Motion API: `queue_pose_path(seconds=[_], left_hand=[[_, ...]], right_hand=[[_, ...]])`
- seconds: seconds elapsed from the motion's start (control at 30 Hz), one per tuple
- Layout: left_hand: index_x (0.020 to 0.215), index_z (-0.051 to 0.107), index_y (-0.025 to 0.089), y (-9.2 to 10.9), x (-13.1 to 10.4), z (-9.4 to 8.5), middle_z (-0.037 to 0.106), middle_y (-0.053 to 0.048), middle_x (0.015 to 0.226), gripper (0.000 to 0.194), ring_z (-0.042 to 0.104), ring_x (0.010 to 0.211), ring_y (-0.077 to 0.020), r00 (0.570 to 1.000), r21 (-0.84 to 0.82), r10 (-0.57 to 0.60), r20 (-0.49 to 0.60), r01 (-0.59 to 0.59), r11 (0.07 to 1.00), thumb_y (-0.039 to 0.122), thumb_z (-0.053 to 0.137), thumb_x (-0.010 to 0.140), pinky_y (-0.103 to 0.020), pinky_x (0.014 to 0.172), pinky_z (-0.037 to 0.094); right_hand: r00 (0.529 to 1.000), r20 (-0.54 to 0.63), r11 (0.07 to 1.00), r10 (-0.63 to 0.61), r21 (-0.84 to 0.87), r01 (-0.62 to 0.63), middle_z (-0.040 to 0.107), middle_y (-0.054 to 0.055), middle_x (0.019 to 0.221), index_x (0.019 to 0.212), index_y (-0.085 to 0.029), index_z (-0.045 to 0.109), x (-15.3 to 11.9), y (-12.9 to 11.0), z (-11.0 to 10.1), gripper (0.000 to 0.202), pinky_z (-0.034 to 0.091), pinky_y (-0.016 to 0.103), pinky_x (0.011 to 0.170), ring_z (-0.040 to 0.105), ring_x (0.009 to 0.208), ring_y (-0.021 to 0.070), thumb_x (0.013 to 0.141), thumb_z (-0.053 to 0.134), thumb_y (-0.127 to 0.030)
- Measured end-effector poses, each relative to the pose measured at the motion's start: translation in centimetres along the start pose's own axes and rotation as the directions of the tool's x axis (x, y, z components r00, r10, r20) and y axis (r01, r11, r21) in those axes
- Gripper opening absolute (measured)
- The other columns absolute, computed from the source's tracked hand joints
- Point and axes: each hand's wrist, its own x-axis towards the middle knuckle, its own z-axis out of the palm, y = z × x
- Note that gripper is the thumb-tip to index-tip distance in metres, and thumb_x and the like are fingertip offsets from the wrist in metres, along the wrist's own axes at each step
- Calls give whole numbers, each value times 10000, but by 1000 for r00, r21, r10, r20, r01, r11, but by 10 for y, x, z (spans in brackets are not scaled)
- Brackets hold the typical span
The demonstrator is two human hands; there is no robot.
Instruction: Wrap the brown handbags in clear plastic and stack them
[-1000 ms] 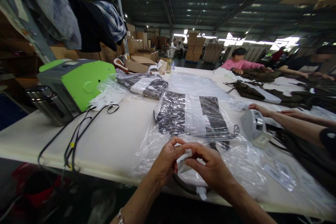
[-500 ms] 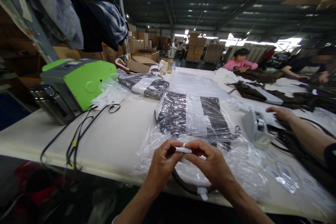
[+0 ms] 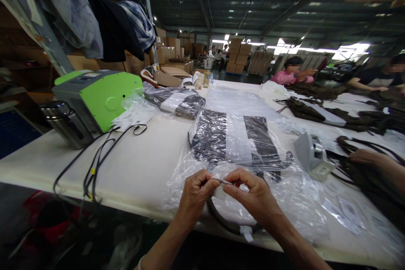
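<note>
My left hand (image 3: 198,194) and my right hand (image 3: 251,192) pinch a small white tag (image 3: 220,192) between thumbs and fingers, just over the table's front edge. Beneath them a dark cord (image 3: 218,217) curves along the edge, with a white piece (image 3: 246,233) on it. Just beyond my hands lies a dark folded garment (image 3: 210,137) in a clear plastic bag, with a pale band across it. The bag's loose, crinkled end spreads under my hands.
A green and grey machine (image 3: 110,97), a steel flask (image 3: 65,124) and black cables (image 3: 98,162) occupy the left. A grey dispenser (image 3: 313,156) stands right, near another person's hand (image 3: 367,157). Another bagged garment (image 3: 185,103) lies behind. People sit at the far right.
The white tag between my fingers has turned, showing a thin edge on top and a flap below. The other person's hand at right has moved back and right, now on dark cloth.
</note>
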Motion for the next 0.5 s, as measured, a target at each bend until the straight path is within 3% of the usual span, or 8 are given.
queue_pose_path(seconds=[0.3, 0.5], left_hand=[[552, 510, 184, -1, 4, 7, 456, 52, 568, 300, 412, 565, -103, 997, 78, 25, -79, -19, 997, 362, 626, 763, -224, 560, 318], [525, 398, 194, -14, 8, 5, 385, 56, 551, 353, 372, 555, -102, 996, 130, 23, -88, -11, 991, 346, 641, 730, -225, 542, 282]], right_hand=[[998, -55, 997, 38, 66, -34, 669, -4, 703, 763, -205, 710, -1, 0, 5, 129, 475, 243, 624, 596, 651, 148, 768, 706, -334], [988, -93, 991, -125, -62, 120, 681, 23, 842, 751, -224, 690, 12, 11, 10, 92, 485, 273, 764, 632, 826, 182, 819, 683, -286]])
